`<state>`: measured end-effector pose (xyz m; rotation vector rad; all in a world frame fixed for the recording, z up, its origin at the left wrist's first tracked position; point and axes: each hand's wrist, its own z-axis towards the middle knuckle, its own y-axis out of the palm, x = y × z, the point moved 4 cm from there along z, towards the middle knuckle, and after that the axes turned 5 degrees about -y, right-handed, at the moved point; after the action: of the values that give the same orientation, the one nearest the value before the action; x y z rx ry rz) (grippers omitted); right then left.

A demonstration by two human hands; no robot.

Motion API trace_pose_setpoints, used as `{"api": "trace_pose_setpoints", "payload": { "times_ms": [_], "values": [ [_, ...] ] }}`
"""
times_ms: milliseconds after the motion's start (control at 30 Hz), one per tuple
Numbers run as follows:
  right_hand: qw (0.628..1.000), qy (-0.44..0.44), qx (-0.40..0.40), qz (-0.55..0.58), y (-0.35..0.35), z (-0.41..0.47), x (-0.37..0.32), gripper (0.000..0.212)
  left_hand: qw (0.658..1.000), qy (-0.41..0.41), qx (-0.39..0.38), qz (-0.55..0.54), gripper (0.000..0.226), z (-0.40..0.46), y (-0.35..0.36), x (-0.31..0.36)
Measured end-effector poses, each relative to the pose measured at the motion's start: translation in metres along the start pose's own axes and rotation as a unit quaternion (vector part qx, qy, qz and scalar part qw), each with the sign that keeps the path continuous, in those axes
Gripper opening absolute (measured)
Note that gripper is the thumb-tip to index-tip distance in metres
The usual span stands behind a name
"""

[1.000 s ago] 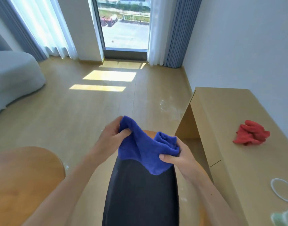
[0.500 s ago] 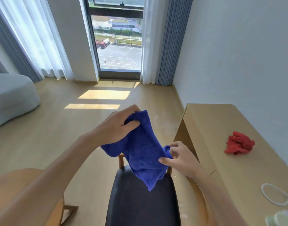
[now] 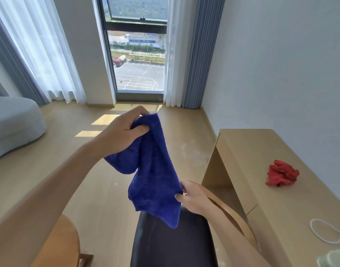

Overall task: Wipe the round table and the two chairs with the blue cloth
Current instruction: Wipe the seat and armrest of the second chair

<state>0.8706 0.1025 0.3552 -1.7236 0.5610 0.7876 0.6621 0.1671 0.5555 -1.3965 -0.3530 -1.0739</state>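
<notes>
The blue cloth point(image 3: 154, 170) hangs in the air in front of me, stretched between both hands. My left hand point(image 3: 121, 133) grips its top end, thumb and fingers bunched round the fabric. Lower and to the right, my right hand point(image 3: 192, 197) pinches the cloth's right edge. Beneath the cloth is a chair with a black seat point(image 3: 171, 241) and a curved wooden back point(image 3: 234, 220). The round wooden table point(image 3: 59, 245) shows only as an edge at the bottom left, partly behind my left forearm.
A light wooden desk point(image 3: 261, 151) runs along the right wall with a crumpled red cloth point(image 3: 281, 175) and a white cord point(image 3: 327, 231) on it. A grey sofa point(image 3: 15, 124) sits at the left. Bare wood floor stretches toward the window point(image 3: 138, 60) and curtains.
My left hand has lifted the cloth's top end higher, so the cloth now hangs long. My right hand has slid down to its lower edge. My view has tilted up toward the window.
</notes>
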Motion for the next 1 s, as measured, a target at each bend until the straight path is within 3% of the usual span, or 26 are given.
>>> {"api": "trace_pose_setpoints", "payload": {
  "times_ms": [100,200,400,533,600,700,800,1000],
  "values": [
    [0.995,0.037,0.08,0.046,-0.017,0.002,0.003,0.011,0.998,-0.033,0.048,0.017,0.024,-0.001,-0.03,-0.032],
    [0.986,-0.002,0.166,0.021,-0.051,-0.003,-0.004,0.013,0.992,-0.104,0.067,0.024,0.027,-0.008,-0.052,-0.079],
    [0.983,-0.014,0.116,-0.14,-0.089,-0.009,-0.016,0.02,0.982,-0.157,-0.015,0.101,0.048,-0.025,-0.039,-0.132],
    [0.992,-0.025,0.025,-0.118,-0.107,-0.023,-0.019,0.012,0.982,-0.117,-0.059,0.132,0.043,-0.023,-0.02,-0.135],
    [0.993,-0.025,0.005,-0.117,-0.115,-0.032,-0.019,0.017,0.98,-0.137,-0.072,0.122,0.036,-0.024,-0.013,-0.136],
    [0.987,-0.026,0.055,-0.148,-0.126,-0.037,-0.017,0.015,0.975,-0.194,-0.094,0.05,0.012,-0.029,-0.004,-0.133],
    [0.984,-0.026,0.103,-0.141,-0.134,-0.04,-0.015,0.015,0.97,-0.212,-0.117,0.009,0.012,-0.034,0.006,-0.126],
    [0.977,0.01,0.166,-0.134,-0.144,-0.042,-0.006,0.014,0.966,-0.191,-0.089,0.152,0.028,-0.024,0.029,-0.123]
  ]
}}
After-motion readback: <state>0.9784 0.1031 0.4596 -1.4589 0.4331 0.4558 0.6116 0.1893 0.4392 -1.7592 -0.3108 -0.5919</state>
